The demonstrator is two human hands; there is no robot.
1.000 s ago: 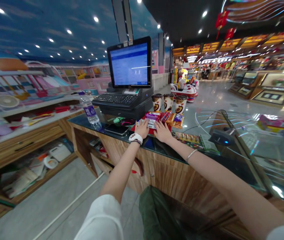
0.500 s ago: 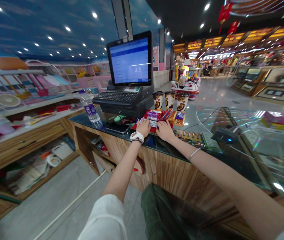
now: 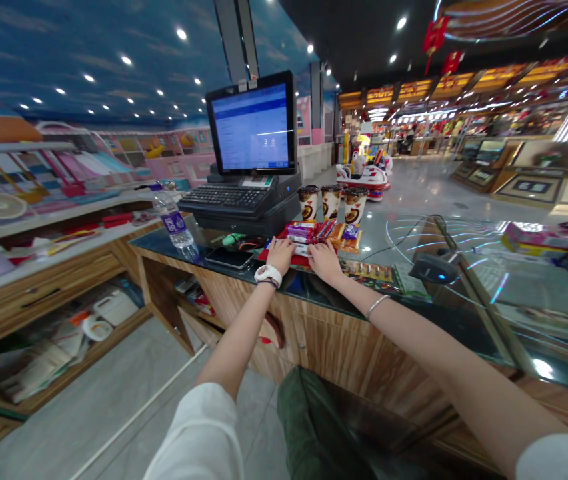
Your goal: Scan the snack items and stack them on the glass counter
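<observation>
Wrapped snack bars [image 3: 301, 231] are grouped on the bench [image 3: 309, 287], before three dark-topped cups [image 3: 331, 203], with a pale-wrapped bar [image 3: 301, 250] lying nearest. Both palms are turned down: the left hand [image 3: 281, 255] is placed at the pale bar's left end, the right hand [image 3: 324, 261] at its right, fingers partly bent. Whether the bar is pinched or only touched cannot be told. By judgement, the bar is being steadied or straightened in front of the purple-wrapped ones; for any further adjustment, light and even pressure from both sides is called for, so that neighbouring packets are not pushed askew. The bar's ends and the thumbs are obscured by the hands. The red item [image 3: 263, 257] underneath is largely covered, so its kind is hard to make out, and the wrappers' print is too small to be read.
</observation>
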